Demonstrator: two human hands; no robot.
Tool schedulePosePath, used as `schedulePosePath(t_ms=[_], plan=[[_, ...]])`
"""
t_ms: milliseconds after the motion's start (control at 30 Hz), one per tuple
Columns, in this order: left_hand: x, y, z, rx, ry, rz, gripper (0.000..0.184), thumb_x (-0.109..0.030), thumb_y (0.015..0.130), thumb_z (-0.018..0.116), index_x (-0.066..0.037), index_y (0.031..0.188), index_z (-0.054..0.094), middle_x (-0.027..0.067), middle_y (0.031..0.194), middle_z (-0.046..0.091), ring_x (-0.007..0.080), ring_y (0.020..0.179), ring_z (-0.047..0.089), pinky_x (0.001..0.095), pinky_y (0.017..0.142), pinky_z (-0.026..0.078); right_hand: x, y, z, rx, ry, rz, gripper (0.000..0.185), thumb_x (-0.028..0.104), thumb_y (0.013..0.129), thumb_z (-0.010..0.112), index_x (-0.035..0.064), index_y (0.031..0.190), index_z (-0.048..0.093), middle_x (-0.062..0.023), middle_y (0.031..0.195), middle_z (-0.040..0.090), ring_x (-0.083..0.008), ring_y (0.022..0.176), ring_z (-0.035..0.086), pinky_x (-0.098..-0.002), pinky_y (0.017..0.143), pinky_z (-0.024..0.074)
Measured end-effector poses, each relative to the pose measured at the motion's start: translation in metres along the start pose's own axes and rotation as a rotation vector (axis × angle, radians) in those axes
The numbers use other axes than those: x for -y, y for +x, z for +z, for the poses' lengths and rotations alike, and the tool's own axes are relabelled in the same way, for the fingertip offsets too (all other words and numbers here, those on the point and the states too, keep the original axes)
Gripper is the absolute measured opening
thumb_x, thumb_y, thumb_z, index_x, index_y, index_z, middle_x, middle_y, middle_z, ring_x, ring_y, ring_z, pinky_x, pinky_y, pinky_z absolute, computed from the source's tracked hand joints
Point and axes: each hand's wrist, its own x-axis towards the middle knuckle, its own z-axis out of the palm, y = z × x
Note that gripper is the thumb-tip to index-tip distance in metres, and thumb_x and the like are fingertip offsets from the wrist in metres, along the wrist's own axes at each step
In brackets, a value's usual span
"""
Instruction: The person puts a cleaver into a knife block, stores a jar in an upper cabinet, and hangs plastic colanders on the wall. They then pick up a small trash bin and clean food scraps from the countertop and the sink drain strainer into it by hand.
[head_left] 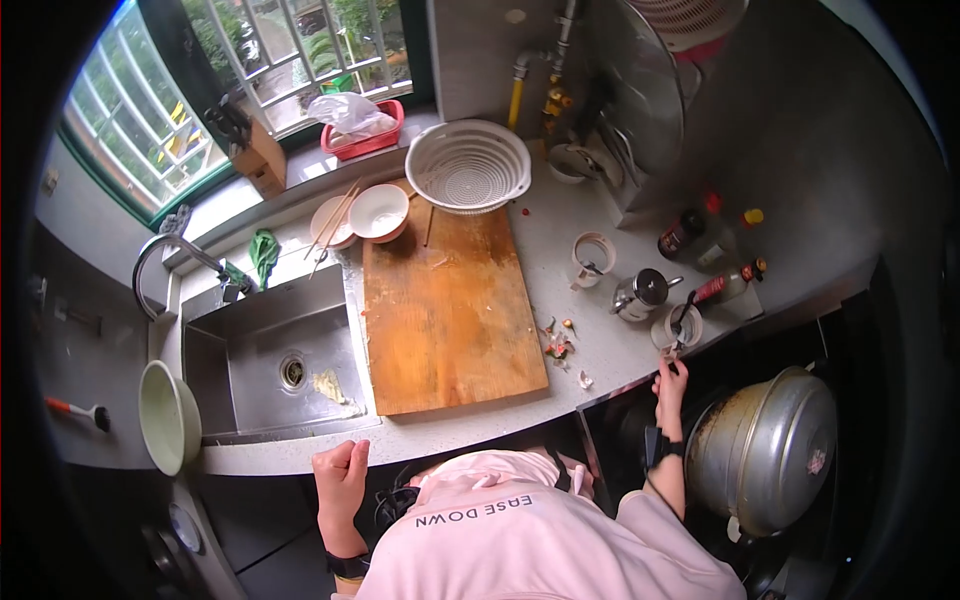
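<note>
My left hand (341,476) is closed in a loose fist just in front of the counter edge, below the sink (270,350). Further right, my right hand (671,380) is at the counter's front edge, its fingers pinched at the near side of a small light cup (664,330) with a dark utensil in it. What those fingers grip is too small to make out. Between my hands lies a wooden cutting board (450,320). A metal pot with a dark lid (650,288) stands behind the small cup, and another cup (593,258) is further back.
A large metal steamer pot (775,450) stands right of my right arm. Bottles (715,290) line the right wall. Scraps (556,345) lie beside the board. A white colander (468,165) and bowls (379,212) are at the back; a green basin (169,418) is left of the sink.
</note>
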Motion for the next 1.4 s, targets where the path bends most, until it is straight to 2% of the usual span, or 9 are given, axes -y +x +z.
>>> schedulePosePath(t_ms=[100, 300, 533, 667, 733, 933, 1033, 1167, 1400], plan=[[0.003, -0.005, -0.004, -0.073, -0.061, -0.017, 0.042, -0.016, 0.089, 0.052, 0.000, 0.052, 0.042, 0.0050, 0.042, 0.039, 0.0109, 0.038, 0.035, 0.0283, 0.039, 0.027, -0.017, -0.028, 0.019, -0.110, -0.004, -0.055, 0.032, 0.016, 0.083, 0.063, 0.0037, 0.103, 0.041, -0.0008, 0.064, 0.048, -0.0050, 0.049, 0.040, -0.0201, 0.039, 0.0296], [0.012, -0.011, -0.014, -0.124, -0.153, -0.021, 0.042, -0.017, 0.089, 0.053, 0.000, 0.052, 0.045, 0.0055, 0.042, 0.042, 0.0111, 0.037, 0.036, 0.0281, 0.038, 0.027, 0.065, -0.057, 0.192, 0.444, -0.363, -0.691, 0.058, 0.020, 0.071, 0.074, 0.0051, 0.118, 0.044, -0.0120, 0.105, 0.056, -0.0213, 0.092, 0.056, -0.0325, 0.079, 0.0458], [0.032, -0.037, -0.037, -0.197, -0.102, -0.119, 0.037, -0.013, 0.085, 0.057, 0.002, 0.053, 0.044, 0.0069, 0.042, 0.038, 0.0093, 0.038, 0.034, 0.0279, 0.038, 0.025, 0.131, -0.054, 0.376, 0.475, -0.833, -1.291, 0.090, 0.026, 0.066, 0.075, 0.0092, 0.138, 0.023, -0.0147, 0.133, 0.037, -0.0296, 0.126, 0.031, -0.0433, 0.104, 0.0239], [0.043, -0.051, -0.053, -0.264, -0.147, -0.200, 0.035, -0.011, 0.084, 0.059, 0.002, 0.054, 0.046, 0.0072, 0.043, 0.041, 0.0086, 0.038, 0.035, 0.0271, 0.039, 0.027, 0.115, -0.036, 0.413, 0.537, -1.088, -1.263, 0.090, 0.027, 0.067, 0.075, 0.0104, 0.138, 0.023, -0.0132, 0.130, 0.042, -0.0288, 0.125, 0.033, -0.0448, 0.107, 0.0176], [0.045, -0.055, -0.061, -0.288, -0.167, -0.224, 0.033, -0.012, 0.083, 0.060, 0.002, 0.056, 0.048, 0.0067, 0.044, 0.043, 0.0086, 0.039, 0.037, 0.0266, 0.039, 0.028, 0.103, -0.022, 0.412, 0.471, -1.178, -1.274, 0.060, 0.019, 0.070, 0.069, 0.0100, 0.125, 0.047, -0.0112, 0.107, 0.058, -0.0272, 0.109, 0.045, -0.0432, 0.106, 0.0195], [0.067, -0.047, -0.067, -0.318, -0.106, -0.239, 0.016, -0.010, 0.074, 0.065, 0.001, 0.067, 0.056, 0.0043, 0.048, 0.047, 0.0084, 0.044, 0.042, 0.0240, 0.043, 0.034, 0.111, -0.046, 0.369, 0.541, -0.759, -1.438, 0.013, 0.002, 0.065, 0.061, 0.0067, 0.077, 0.061, -0.0104, 0.079, 0.059, -0.0292, 0.079, 0.052, -0.0386, 0.073, 0.0426], [0.094, -0.035, -0.051, -0.134, -0.405, -0.263, 0.024, -0.006, 0.076, 0.063, -0.001, 0.098, 0.056, 0.0045, 0.072, 0.058, 0.0096, 0.060, 0.052, 0.0213, 0.056, 0.042, 0.115, -0.116, 0.326, 0.651, -0.432, -1.395, 0.011, 0.002, 0.071, 0.060, 0.0035, 0.082, 0.061, -0.0133, 0.081, 0.059, -0.0303, 0.081, 0.055, -0.0394, 0.073, 0.0432], [0.083, 0.002, -0.027, 0.117, -0.999, -0.122, 0.067, -0.013, 0.083, 0.057, -0.006, 0.137, 0.019, 0.0142, 0.110, 0.052, 0.0248, 0.093, 0.058, 0.0324, 0.074, 0.051, 0.139, -0.231, 0.284, 0.951, -0.260, -1.423, 0.023, 0.001, 0.071, 0.057, 0.0050, 0.093, 0.062, -0.0116, 0.084, 0.059, -0.0292, 0.086, 0.056, -0.0392, 0.079, 0.0458], [0.082, 0.020, -0.003, -0.054, -1.516, -0.327, 0.053, -0.031, 0.089, 0.046, 0.002, 0.128, 0.032, 0.0176, 0.117, 0.051, 0.0266, 0.100, 0.057, 0.0401, 0.078, 0.053, 0.080, -0.325, 0.298, 1.317, -0.192, -1.517, 0.030, 0.009, 0.070, 0.059, 0.0080, 0.100, 0.061, -0.0073, 0.091, 0.057, -0.0247, 0.097, 0.054, -0.0355, 0.082, 0.0464]])
